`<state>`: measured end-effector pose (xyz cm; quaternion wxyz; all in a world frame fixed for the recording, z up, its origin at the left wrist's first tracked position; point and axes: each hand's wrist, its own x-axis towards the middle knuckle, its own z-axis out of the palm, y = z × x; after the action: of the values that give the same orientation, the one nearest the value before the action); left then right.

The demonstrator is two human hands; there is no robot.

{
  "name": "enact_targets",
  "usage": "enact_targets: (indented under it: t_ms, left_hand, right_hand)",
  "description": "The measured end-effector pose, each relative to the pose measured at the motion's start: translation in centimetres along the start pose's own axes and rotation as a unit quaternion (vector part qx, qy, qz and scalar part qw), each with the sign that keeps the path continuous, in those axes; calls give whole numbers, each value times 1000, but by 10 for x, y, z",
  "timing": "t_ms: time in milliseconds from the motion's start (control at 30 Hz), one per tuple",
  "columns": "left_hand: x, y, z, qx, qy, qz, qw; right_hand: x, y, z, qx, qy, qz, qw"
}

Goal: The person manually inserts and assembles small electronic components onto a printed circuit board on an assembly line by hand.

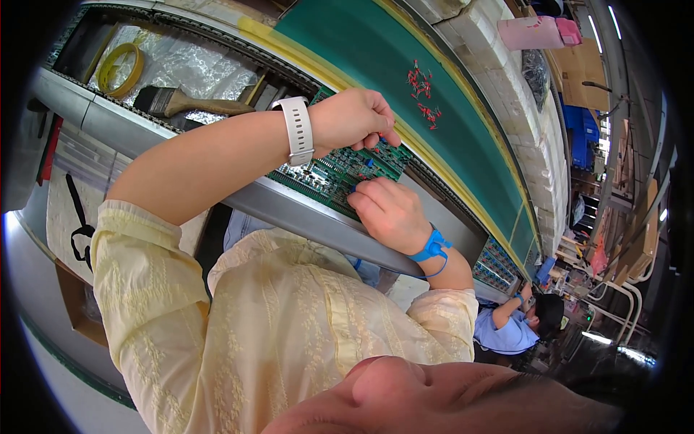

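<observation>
A green circuit board (318,181) packed with small parts lies in the rail of a metal line in front of me. My left hand (358,121), with a white watch band (296,130) on its wrist, is over the board's far edge. Its fingers are curled together at the tips, and whatever they pinch is hidden. My right hand (390,213), wearing a blue wrist strap (431,246), rests at the near edge of the board. Its fingers are bent inward, beside a small blue part; I cannot make out whether they grip anything. Small blue parts (370,163) stand on the board between my hands.
Loose red parts with wire leads (419,81) lie in two groups on the green mat (340,36) beyond the rail. A brush (191,103) and a yellow tape roll (121,70) sit at the left. Another person (510,329) works farther down the line, beside more boards (494,264).
</observation>
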<state>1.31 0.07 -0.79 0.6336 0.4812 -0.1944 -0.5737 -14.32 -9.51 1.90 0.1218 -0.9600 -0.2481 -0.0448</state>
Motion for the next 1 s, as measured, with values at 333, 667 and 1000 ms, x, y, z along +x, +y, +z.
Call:
enact_targets:
  t_ms: [333, 667, 1000]
  left_hand:
    - [1, 0, 0, 9, 2, -5, 1000]
    - [0, 0, 1, 5, -2, -1, 1000]
    - [0, 1, 0, 8, -2, 1, 1000]
  right_hand:
    - [0, 1, -2, 16, -7, -1, 1000]
    - [-1, 1, 0, -3, 1, -12, 1000]
    - [2, 1, -5, 13, -23, -8, 1000]
